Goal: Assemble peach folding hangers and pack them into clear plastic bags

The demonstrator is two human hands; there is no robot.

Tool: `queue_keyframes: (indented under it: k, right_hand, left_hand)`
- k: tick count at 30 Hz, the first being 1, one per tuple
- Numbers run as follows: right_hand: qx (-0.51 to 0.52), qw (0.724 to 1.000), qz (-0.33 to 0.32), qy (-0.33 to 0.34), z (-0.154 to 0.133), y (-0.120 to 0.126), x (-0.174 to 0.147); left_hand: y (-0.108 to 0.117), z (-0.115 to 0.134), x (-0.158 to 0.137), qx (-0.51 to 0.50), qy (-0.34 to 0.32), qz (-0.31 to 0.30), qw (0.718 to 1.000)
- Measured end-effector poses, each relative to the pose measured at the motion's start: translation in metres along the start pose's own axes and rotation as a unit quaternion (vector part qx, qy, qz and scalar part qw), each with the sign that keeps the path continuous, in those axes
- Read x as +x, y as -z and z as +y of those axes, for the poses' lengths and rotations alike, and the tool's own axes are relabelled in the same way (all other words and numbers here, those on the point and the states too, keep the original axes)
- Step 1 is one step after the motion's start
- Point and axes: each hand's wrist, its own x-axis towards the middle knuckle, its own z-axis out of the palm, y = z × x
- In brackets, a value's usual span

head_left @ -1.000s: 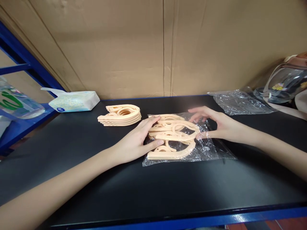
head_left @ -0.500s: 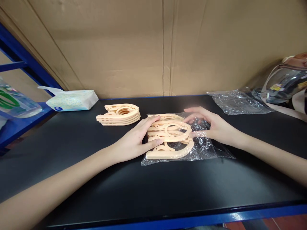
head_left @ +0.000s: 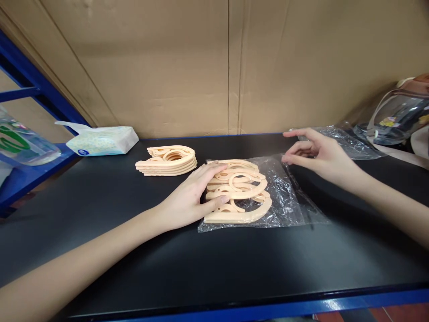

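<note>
Several cream-coloured folding plastic hangers lie in overlapping rows, flat on the table. They are in a clear plastic bag whose loose end spreads out to the right. My left hand grips their left end, with thumb and fingers apart over the top hangers. Above the bag's far right corner is my right hand, its index finger stretched out and the others bent. I see nothing between its fingers. A neat stack of the same hangers sits to the left, outside the bag.
At the back left lies a soft tissue pack. A second clear bag is behind my right hand, with a clear bottle and strap beside it. A blue metal frame borders the left side; cardboard stands behind the black table.
My right hand has moved off the hangers and the bag, up and to the right. My left hand stays on the hangers, which have hardly moved.
</note>
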Motion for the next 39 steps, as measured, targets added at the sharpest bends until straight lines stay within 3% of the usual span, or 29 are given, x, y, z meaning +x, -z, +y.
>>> queue_keyframes:
  k: [2, 4, 8, 11, 18, 26, 34, 39]
  right_hand:
    - [-0.066, 0.997, 0.006, -0.026, 0.009, 0.008, 0.005]
    - [-0.105, 0.992, -0.033, -0.065, 0.014, 0.011, 0.007]
    - [-0.033, 0.979, -0.137, -0.15, 0.008, 0.007, 0.005]
    - [0.023, 0.969, -0.18, -0.167, 0.0, 0.005, 0.002]
    - [0.092, 0.974, -0.163, -0.129, -0.005, 0.007, 0.001]
    - [0.131, 0.98, -0.123, -0.088, -0.014, 0.002, -0.003]
    - [0.183, 0.979, -0.089, -0.021, -0.013, -0.013, -0.008]
    - [0.219, 0.969, -0.116, 0.004, -0.016, -0.019, -0.011]
  left_hand:
    - [0.001, 0.003, -0.001, 0.013, -0.022, 0.002, 1.0]
    - [0.002, 0.006, -0.001, 0.035, -0.043, 0.005, 0.998]
    - [0.008, 0.018, -0.001, 0.085, -0.063, 0.0, 0.994]
    - [0.01, 0.03, 0.005, 0.107, -0.089, -0.018, 0.99]
    - [-0.009, 0.059, 0.027, 0.121, -0.131, -0.058, 0.982]
    - [-0.036, 0.051, 0.029, 0.136, -0.184, -0.061, 0.972]
    - [-0.035, 0.05, 0.028, 0.116, -0.205, -0.061, 0.97]
    - [-0.033, 0.051, 0.027, 0.105, -0.209, -0.072, 0.97]
